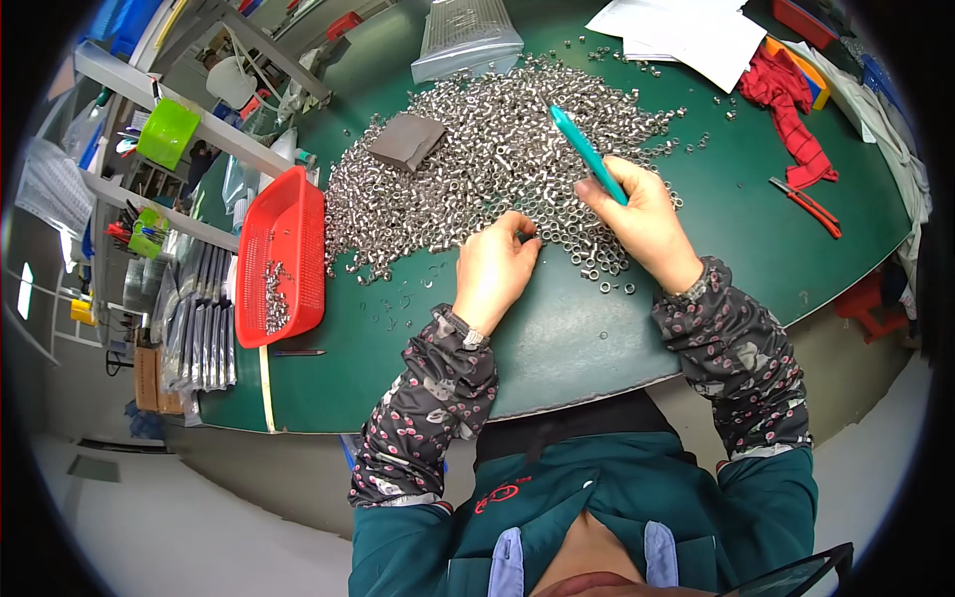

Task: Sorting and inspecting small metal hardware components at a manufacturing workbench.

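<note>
A wide heap of small shiny metal rings and sleeves [477, 139] covers the middle of the green table [637, 348]. My right hand [647, 214] is closed around a teal pen-shaped tool [587, 154], which slants up and left over the heap. At the near edge of the pile is my left hand [495, 267], its fingers curled and pinched together. Something small and dark shows at those fingertips, too small to name. A dark grey block [408, 142] rests on the heap's left part.
A red plastic basket [310, 249] with some metal pieces stands left of the heap. Behind lie a clear plastic bag [468, 35] and white papers [686, 40]. To the right are a red cloth [791, 109] and red-handled pliers [818, 211]. Bagged packs [204, 328] sit at far left.
</note>
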`<state>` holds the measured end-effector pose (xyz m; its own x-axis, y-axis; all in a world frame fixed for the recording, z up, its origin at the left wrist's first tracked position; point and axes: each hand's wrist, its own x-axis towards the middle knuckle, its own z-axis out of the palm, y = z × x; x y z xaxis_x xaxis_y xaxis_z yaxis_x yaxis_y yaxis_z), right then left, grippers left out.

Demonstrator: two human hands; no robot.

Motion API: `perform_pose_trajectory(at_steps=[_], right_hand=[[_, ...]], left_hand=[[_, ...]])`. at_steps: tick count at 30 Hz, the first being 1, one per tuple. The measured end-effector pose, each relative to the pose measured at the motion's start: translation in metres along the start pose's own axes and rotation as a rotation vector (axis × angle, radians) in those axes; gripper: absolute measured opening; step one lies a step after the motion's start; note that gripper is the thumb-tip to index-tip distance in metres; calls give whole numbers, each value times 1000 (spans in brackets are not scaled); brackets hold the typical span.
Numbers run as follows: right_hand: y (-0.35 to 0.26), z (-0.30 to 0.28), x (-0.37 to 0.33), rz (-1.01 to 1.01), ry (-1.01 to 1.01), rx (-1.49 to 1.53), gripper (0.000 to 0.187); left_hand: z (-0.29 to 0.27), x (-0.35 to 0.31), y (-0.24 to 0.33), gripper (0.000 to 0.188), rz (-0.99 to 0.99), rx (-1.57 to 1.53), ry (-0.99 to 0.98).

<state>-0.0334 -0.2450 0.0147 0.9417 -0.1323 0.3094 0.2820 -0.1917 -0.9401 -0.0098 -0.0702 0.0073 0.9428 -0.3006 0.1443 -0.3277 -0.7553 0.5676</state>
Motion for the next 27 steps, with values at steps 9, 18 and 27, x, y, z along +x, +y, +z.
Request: perform_pose_trajectory(at_steps=[9, 18, 27], right_hand=[[-2, 2, -1, -53, 2, -58, 18], [0, 10, -5, -154, -99, -323, 19], [-2, 9, -8, -139, -209, -569, 15]], left_hand=[[-26, -5, -9, 6, -309, -1077, -272], [-38, -8, -48, 3, -308, -1566, -268], [-39, -8, -53, 8, -267, -1737, -255]])
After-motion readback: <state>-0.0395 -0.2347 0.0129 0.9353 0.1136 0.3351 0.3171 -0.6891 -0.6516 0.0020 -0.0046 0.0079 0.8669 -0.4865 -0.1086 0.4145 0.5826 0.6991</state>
